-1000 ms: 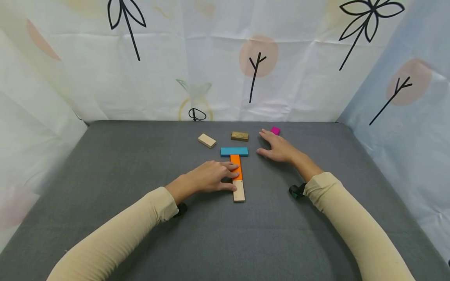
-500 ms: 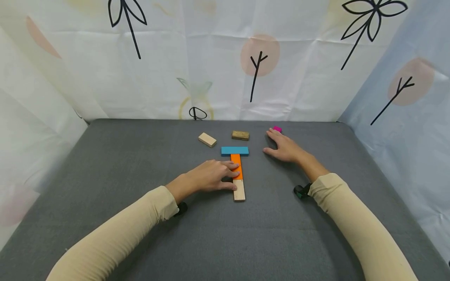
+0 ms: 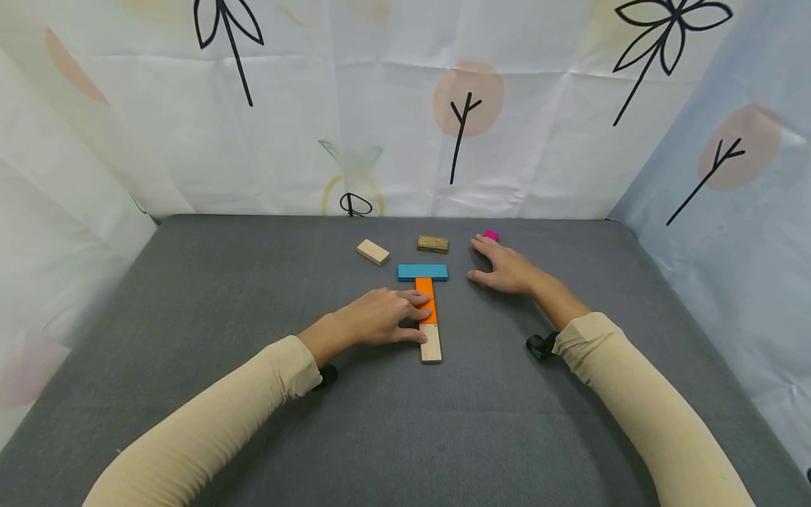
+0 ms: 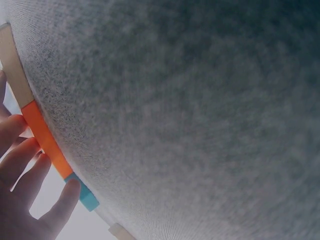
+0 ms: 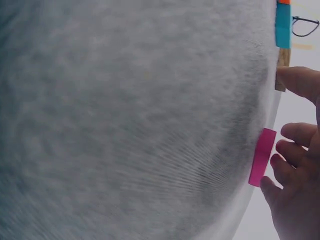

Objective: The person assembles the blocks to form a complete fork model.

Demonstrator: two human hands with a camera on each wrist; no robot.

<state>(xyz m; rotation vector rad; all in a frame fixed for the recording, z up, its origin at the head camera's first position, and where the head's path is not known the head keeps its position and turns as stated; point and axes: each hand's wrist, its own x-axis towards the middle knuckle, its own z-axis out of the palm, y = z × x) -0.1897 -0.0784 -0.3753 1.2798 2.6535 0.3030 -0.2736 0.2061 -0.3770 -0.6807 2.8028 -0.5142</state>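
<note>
My left hand (image 3: 383,318) rests over a T-shaped row of blocks, fingers on the orange block (image 3: 425,290) and thumb at the pale wooden block (image 3: 431,345) below it. A blue block (image 3: 422,272) lies crosswise at the orange block's far end. Farther right, my right hand (image 3: 507,269) has its fingers extended and its thumb spread apart. Its fingertips are right at a magenta block (image 3: 491,234), partly hidden behind them in the head view. In the right wrist view the little finger touches one end of the magenta block (image 5: 262,157).
Behind the blue block, a brown wooden block (image 3: 433,244) lies near the back of the grey tabletop (image 3: 253,260). A second pale block (image 3: 372,252) sits slanted to its left. Patterned white cloth (image 3: 393,105) hangs along the back and sides.
The right hand and the magenta block shifted slightly right and away, then back left. My left hand and the T-shaped row have stayed in place.
</note>
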